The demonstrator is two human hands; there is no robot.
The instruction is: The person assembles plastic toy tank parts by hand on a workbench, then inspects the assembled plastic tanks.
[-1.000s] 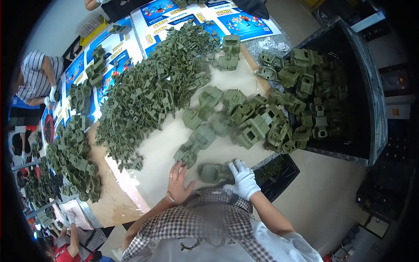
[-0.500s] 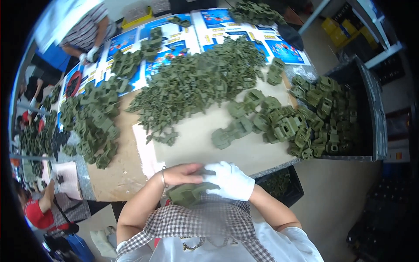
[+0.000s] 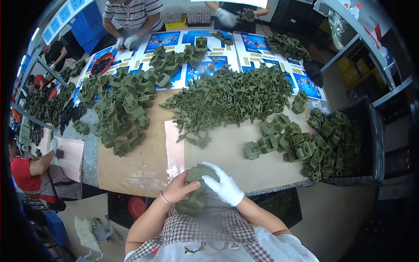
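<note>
Olive-green moulded plastic part (image 3: 195, 192), stiff and light I judge: my left hand (image 3: 181, 188) and gloved right hand (image 3: 224, 187) close their fingers around its body.

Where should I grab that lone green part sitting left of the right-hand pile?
Take the lone part by its two long sides, probably coming from above on its left, table side. It lies flat on the brown board, and bare board shows to its left and front, while the pile crowds its right. Both hands are busy: the left hand and gloved right hand hold another green piece.
</note>
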